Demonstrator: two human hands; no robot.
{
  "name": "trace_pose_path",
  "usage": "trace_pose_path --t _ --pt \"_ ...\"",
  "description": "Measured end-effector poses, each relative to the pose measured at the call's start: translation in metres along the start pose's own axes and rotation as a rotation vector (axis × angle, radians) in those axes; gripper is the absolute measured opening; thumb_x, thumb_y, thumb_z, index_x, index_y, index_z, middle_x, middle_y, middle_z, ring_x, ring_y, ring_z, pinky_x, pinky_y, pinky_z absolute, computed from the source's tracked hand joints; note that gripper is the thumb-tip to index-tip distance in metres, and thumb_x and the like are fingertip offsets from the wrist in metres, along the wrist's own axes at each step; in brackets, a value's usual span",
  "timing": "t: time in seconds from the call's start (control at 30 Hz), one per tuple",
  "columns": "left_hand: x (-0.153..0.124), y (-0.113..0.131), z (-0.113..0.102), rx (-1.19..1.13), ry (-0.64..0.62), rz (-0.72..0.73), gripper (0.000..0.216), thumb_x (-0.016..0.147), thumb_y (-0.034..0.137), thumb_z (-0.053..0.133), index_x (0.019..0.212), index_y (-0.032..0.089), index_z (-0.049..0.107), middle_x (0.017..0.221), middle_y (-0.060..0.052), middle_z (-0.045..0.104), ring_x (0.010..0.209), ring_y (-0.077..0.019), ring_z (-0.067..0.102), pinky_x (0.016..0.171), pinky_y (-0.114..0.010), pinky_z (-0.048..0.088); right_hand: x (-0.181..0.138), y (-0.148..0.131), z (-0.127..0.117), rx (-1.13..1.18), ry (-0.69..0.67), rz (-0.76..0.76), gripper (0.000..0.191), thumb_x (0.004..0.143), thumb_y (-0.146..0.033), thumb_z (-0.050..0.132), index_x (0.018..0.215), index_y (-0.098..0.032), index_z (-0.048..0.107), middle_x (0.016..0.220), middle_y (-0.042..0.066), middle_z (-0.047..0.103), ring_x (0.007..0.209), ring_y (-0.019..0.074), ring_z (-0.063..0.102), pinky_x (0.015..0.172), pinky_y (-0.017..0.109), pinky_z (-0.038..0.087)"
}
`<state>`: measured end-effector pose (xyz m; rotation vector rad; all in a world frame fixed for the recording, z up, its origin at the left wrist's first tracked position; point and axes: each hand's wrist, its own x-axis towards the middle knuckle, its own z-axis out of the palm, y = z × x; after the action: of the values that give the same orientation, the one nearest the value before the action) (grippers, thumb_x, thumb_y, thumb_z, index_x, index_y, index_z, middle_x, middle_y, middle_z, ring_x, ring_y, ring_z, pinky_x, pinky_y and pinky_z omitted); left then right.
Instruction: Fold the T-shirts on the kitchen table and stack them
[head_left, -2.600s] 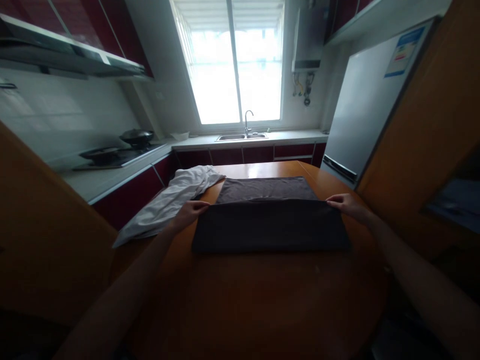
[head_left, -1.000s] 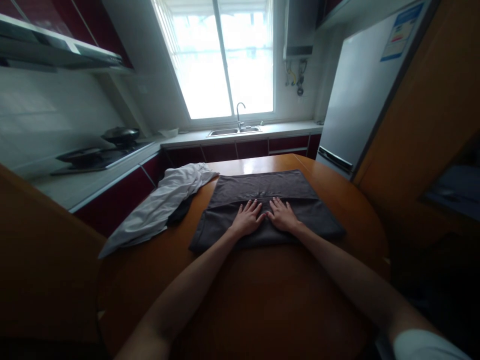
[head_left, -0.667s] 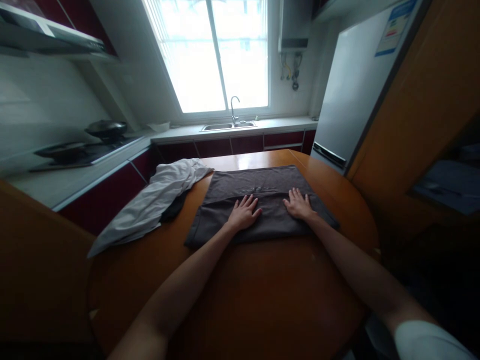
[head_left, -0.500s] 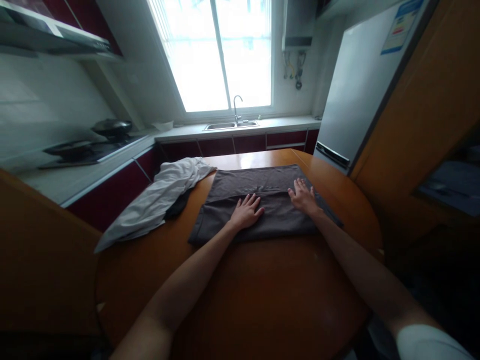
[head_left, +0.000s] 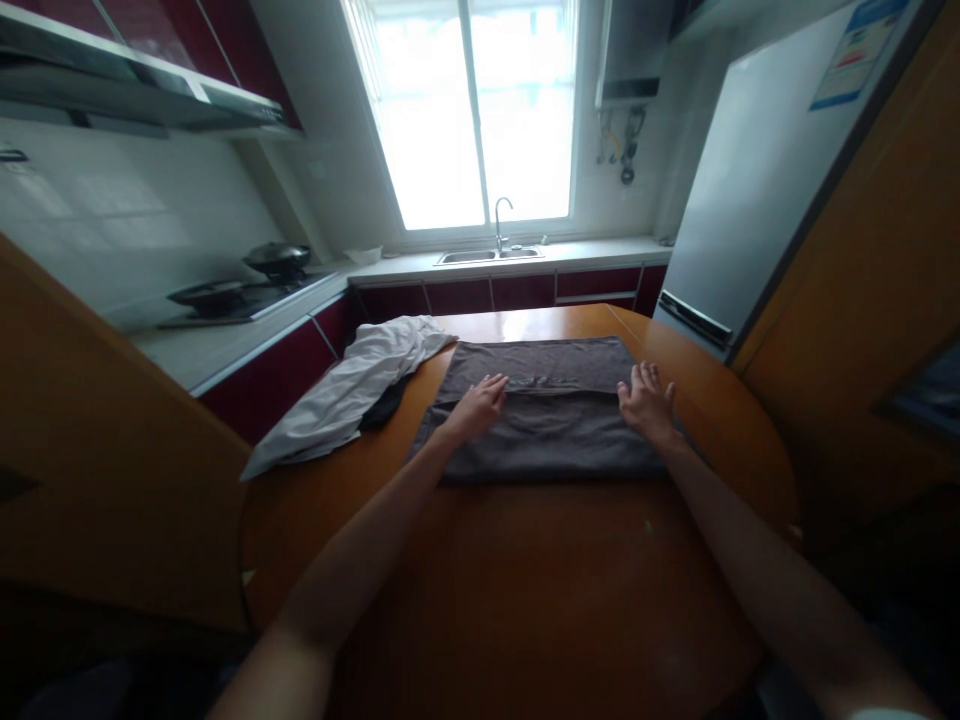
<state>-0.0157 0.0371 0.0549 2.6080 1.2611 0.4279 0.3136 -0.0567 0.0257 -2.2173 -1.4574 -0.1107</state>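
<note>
A dark grey-brown piece of cloth (head_left: 555, 440), which looks like a folded garment, lies on the round wooden table (head_left: 540, 570). Its near part is folded over, and the fold's edge runs across the middle. My left hand (head_left: 478, 405) is over the left part of that edge, fingers stretched out and slightly blurred. Over the right part is my right hand (head_left: 646, 402), palm down with its fingers stretched and apart. Neither hand is closed around the cloth.
White and dark clothes (head_left: 367, 385) lie at the table's left edge. Beyond are a counter with a sink (head_left: 491, 256), a stove (head_left: 262, 300) bearing pans, and a tall fridge (head_left: 750, 190) at the right.
My hands have moved further apart along the fold, the left one toward the cloth's left side and the right one toward its right side. The camera view has turned slightly left.
</note>
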Motion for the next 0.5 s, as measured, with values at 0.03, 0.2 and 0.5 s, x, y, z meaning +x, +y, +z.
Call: trace_pose_path --t 0.03,0.2,0.5 --pt "-0.006 -0.011 -0.007 0.026 0.027 -0.017 0.052 0.104 0.034 0.034 0.153 0.02 0.045 0.161 -0.011 0.038 0.152 -0.029 0.028 0.122 -0.05 0.024 0.0 -0.002 0.0 0.006 0.003 -0.007 0.065 0.103 -0.04 0.022 0.156 -0.003 0.032 0.166 0.019 0.022 0.156 0.0297 0.012 0.121 0.064 0.009" --pt "-0.046 -0.057 -0.006 0.18 0.0 -0.182 0.064 0.103 0.052 0.032 0.155 0.016 0.041 0.163 -0.014 0.033 0.152 -0.0364 0.024 0.121 -0.06 0.02 -0.005 -0.006 0.014 0.004 -0.039 -0.037 0.064 0.104 -0.038 0.021 0.157 -0.004 0.03 0.167 0.017 0.02 0.156 0.0275 0.01 0.122 0.063 0.008" --pt "-0.059 -0.039 -0.002 0.25 0.098 -0.105 0.064 0.104 0.057 0.03 0.155 0.02 0.041 0.164 -0.011 0.032 0.154 -0.0328 0.022 0.123 -0.057 0.019 -0.017 -0.025 0.01 -0.031 -0.145 0.016 0.07 0.104 -0.045 0.024 0.158 -0.002 0.025 0.167 0.018 0.018 0.156 0.028 0.009 0.123 0.059 0.009"
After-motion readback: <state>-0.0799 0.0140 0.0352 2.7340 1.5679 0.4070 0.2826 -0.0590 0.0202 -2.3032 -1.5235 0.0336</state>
